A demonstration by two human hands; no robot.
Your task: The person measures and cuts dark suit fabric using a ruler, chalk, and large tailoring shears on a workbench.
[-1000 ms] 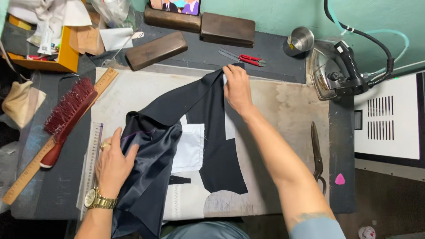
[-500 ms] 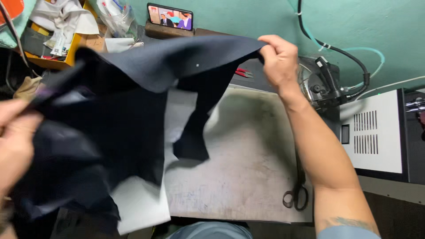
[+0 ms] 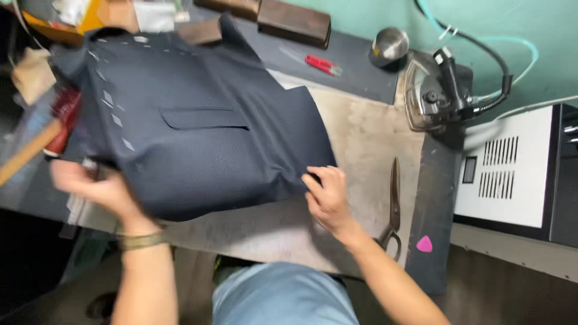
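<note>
Navy woven garment panel, welt pocket slit and pale chalk dashes, spread flat on padded grey bench. Left hand, blurred, grip pinching near-left edge. Right hand grip pinching lower-right corner. Steel shears just right; steam iron beyond.

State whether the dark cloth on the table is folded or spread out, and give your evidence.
Spread out. The dark cloth lies flat, its pocket flap facing up, with the left hand and right hand at its near edge.
</note>
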